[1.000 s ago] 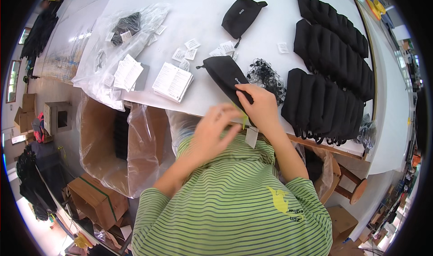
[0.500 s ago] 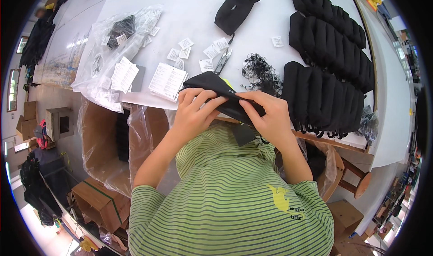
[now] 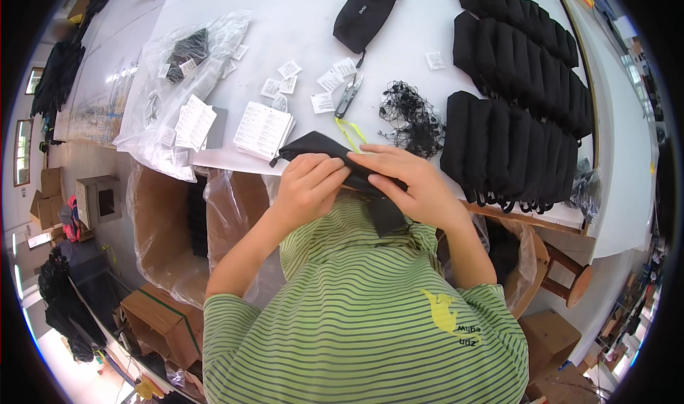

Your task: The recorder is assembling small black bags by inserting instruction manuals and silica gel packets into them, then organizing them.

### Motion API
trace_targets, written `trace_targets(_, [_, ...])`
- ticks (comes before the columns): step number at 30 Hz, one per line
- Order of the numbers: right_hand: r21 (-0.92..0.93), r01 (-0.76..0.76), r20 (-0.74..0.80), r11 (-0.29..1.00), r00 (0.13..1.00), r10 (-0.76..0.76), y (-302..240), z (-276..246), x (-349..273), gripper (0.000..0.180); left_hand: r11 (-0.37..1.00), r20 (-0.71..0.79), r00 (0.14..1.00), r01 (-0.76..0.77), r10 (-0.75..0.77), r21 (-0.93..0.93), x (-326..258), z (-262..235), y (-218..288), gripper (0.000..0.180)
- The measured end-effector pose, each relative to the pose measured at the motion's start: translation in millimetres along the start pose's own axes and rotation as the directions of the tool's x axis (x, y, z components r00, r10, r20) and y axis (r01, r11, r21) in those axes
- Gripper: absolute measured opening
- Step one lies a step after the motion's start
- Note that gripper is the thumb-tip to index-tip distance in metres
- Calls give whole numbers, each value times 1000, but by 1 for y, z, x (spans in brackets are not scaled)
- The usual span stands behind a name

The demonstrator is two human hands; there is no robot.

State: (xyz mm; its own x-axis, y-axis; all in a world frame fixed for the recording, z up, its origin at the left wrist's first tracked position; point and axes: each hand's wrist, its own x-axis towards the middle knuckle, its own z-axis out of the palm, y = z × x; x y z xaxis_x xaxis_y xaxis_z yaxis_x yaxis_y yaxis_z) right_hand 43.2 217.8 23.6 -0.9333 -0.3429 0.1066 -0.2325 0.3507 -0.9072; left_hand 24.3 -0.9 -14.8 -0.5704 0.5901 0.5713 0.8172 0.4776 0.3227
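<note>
Close to my body at the table's near edge, I hold a black fabric pouch (image 3: 313, 144) between both hands. Its left corner, with a small loop, sticks out past my fingers. My left hand (image 3: 308, 187) is closed on the pouch's near side with bent fingers. My right hand (image 3: 410, 179) pinches it between thumb and fingers from the right. Below the pouch hangs a dark square tag (image 3: 386, 216). Just beyond it lie thread snips (image 3: 348, 97) with a yellow-green ribbon (image 3: 351, 130). A tangle of black strings (image 3: 413, 119) lies to the right.
White booklets (image 3: 260, 130), loose small labels (image 3: 322, 103) and a clear plastic bag (image 3: 153, 83) lie left. Another black pouch (image 3: 365, 19) rests farther back. Rows of black pouches (image 3: 506, 147) fill the right side. Plastic-lined cartons (image 3: 167, 222) stand below the table edge.
My right hand has shifted left along the pouch, closer to my left hand. The pouch has tilted, its left corner now showing, and the snips' ribbon has come into fuller view.
</note>
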Motion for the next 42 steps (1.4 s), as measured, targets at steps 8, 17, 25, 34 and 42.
trace_targets(8, [-484, -190, 112, 854, 955, 276, 26, -24, -25, 46, 990, 234, 962, 144, -141, 4, -31, 8, 11, 31])
trace_targets(17, [-323, -13, 343, 946, 931, 129, 45, 19, -25, 65, 964, 328, 912, 265, -248, -7, -51, 1, 20, 31])
trace_targets(25, [-342, 119, 264, 932, 964, -26, 47, 50, 2, 60, 969, 321, 919, 248, -229, -17, -51, 7, 17, 31])
trace_targets(34, [-2, -42, 135, 999, 990, 42, 25, 12, -8, 46, 969, 327, 916, 246, -233, 0, -36, -1, 8, 32])
trace_targets(42, [412, -339, 228, 846, 937, 265, 37, 7, -53, 60, 688, 164, 746, 661, -646, -299, -4, -13, 10, 23])
